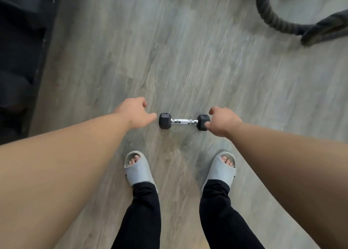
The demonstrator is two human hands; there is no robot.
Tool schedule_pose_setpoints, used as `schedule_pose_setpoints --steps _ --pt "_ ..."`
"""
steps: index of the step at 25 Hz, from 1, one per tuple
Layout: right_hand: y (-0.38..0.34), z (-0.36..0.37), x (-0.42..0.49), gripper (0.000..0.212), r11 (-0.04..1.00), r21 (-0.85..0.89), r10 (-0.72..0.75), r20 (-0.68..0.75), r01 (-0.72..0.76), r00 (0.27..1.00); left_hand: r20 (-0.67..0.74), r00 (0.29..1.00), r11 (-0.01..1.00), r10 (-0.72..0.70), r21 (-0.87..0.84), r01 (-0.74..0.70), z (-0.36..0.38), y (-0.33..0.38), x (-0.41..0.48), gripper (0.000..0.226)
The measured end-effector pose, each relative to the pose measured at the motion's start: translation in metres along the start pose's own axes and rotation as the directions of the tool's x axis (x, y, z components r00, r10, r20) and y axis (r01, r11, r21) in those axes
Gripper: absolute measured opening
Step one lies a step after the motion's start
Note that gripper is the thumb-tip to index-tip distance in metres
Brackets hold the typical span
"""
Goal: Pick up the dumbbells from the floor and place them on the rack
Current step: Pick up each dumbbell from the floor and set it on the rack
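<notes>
A small dumbbell (184, 121) with black hexagonal heads and a chrome handle lies crosswise on the grey wood-look floor, just ahead of my feet. My left hand (136, 111) hovers beside its left head, fingers loosely curled and apart, holding nothing. Over the right head is my right hand (224, 121), thumb and fingers spread around it; whether they touch the head is unclear. No rack is recognisable in view.
A dark, blurred piece of equipment (20, 56) fills the left edge. A thick battle rope (271, 13) loops across the floor at the top right. My feet in grey slides (138, 168) stand close behind the dumbbell.
</notes>
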State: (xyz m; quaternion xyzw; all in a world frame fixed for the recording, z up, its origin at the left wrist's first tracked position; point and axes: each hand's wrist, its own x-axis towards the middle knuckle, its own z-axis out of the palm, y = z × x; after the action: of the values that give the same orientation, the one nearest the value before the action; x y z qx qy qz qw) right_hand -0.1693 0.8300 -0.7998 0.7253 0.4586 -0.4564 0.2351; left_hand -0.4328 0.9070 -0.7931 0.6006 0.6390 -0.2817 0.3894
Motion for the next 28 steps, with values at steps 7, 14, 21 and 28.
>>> schedule_pose_setpoints --steps 7,14,21,28 --pt "0.02 0.094 0.138 0.065 0.998 0.052 0.03 0.021 -0.031 0.999 0.035 0.999 0.984 -0.026 -0.176 0.032 0.141 -0.003 0.118 0.084" --pt "0.045 0.119 0.178 0.051 0.981 0.193 -0.024 -0.054 0.034 0.998 0.0 0.998 0.901 -0.061 -0.43 0.055 0.189 -0.007 0.163 0.062" --pt "0.005 0.081 0.112 0.045 0.925 0.367 -0.061 -0.095 0.092 0.994 -0.076 0.995 0.89 -0.071 -0.456 0.029 0.098 -0.022 0.104 0.051" --pt "-0.095 0.006 -0.071 0.046 0.789 0.599 -0.065 -0.143 0.138 0.988 -0.189 0.982 0.956 -0.007 -0.29 -0.049 -0.098 -0.061 -0.065 0.049"
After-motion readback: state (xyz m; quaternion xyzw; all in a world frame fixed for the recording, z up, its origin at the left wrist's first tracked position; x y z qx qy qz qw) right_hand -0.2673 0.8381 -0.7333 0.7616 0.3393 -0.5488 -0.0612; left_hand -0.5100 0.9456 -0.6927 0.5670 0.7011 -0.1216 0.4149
